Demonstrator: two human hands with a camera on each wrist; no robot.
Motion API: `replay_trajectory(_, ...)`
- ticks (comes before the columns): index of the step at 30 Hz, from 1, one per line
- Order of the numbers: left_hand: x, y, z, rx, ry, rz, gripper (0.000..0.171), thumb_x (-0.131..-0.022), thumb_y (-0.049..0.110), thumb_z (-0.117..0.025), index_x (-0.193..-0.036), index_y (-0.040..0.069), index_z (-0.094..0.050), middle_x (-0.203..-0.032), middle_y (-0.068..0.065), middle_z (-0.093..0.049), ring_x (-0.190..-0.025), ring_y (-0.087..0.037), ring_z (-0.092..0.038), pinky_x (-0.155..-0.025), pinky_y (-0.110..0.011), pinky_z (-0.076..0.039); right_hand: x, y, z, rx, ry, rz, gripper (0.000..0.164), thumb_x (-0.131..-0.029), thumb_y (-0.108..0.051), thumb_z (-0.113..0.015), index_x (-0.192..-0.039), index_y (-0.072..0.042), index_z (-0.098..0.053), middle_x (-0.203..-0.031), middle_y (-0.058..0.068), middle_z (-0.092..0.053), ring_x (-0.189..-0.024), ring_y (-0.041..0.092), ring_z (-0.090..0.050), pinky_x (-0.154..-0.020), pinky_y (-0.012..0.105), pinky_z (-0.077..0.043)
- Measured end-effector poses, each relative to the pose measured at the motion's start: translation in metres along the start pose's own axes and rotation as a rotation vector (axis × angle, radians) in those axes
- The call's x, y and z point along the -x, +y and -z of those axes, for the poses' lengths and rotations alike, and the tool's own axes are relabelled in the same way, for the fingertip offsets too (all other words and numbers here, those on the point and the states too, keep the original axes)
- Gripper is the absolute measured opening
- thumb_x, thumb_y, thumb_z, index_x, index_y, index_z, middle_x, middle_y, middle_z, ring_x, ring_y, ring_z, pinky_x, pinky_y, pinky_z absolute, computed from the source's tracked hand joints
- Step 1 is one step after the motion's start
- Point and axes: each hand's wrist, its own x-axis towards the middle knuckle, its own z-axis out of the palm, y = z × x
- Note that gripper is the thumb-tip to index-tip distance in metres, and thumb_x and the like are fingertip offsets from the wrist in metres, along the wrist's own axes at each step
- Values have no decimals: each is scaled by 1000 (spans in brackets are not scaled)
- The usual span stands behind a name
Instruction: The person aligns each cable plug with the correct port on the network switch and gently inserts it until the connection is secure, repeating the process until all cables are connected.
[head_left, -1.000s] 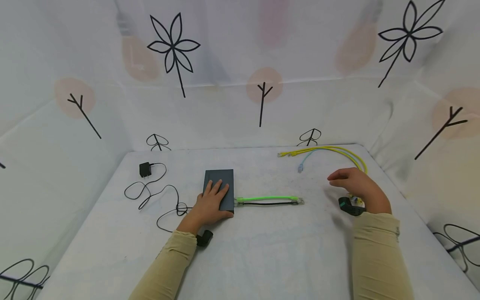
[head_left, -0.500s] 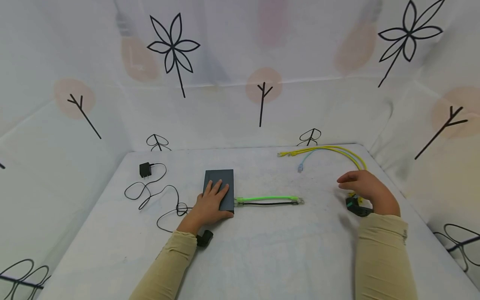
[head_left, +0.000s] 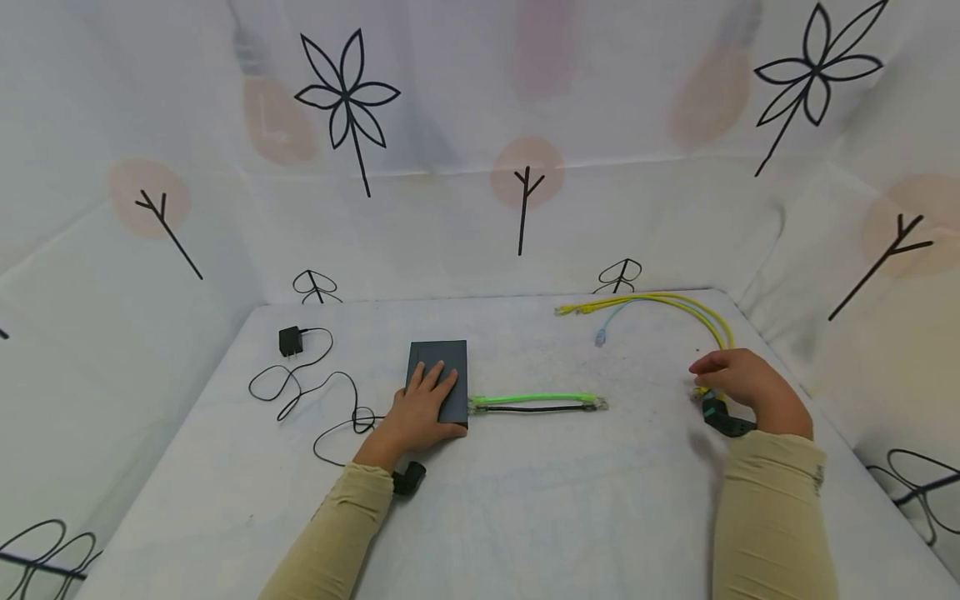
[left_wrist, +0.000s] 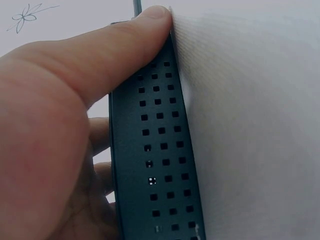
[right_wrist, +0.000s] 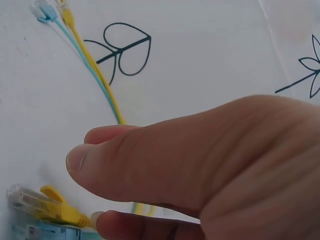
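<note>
A dark grey network switch (head_left: 453, 358) lies flat on the white table. My left hand (head_left: 420, 417) rests on it with fingers spread over the top. In the left wrist view, the thumb (left_wrist: 115, 50) presses along its perforated side (left_wrist: 162, 145). A green network cable (head_left: 536, 397) and a black one (head_left: 536, 407) extend from its right side. At the right, my right hand (head_left: 750, 383) is loosely curled above yellow network cables (head_left: 697, 308); thumb and forefinger are close together. In the right wrist view, a lower fingertip is right by a yellow plug (right_wrist: 62, 210).
A black power adapter (head_left: 290, 341) lies at the back left, its thin cord (head_left: 348, 377) looping toward my left hand. A light blue cable plug (head_left: 601, 337) sits at the back right. Printed white cloth walls (head_left: 435, 242) enclose the table (head_left: 525, 517) at back and sides.
My right hand has moved right and slightly toward me, over the near ends of the yellow cables. The left hand and the network switch have stayed put.
</note>
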Motion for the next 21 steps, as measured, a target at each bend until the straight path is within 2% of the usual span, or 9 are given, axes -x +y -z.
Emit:
replay_trajectory(6,0,0,0,-5,0,5,94,-82,57,-69,-156,23,-23,-164,-7,-11,-151,-37,-1,-109,-66,-25,-1,8,-1,-22,-30,-25,39,-93,-23,-61,-122,3,-62,-119,24,-61,-107,37,-55,-85,50,-45)
replay_trajectory(14,0,-1,-1,-5,1,0,95,-81,57,-70,-156,22,-23,-164,-7,-11,-151,-37,-1,-108,-66,-26,-3,12,0,-55,-78,-73,38,-94,-23,-60,-121,4,-62,-99,10,-68,-94,25,-57,-79,40,-45)
replay_trajectory(21,0,-1,-2,-14,9,-3,94,-82,58,-69,-156,22,-24,-164,-7,-12,-151,-37,-2,-108,-66,-26,-3,15,0,-36,-90,-85,35,-94,-17,-58,-121,4,-63,-102,11,-69,-101,32,-55,-82,45,-45)
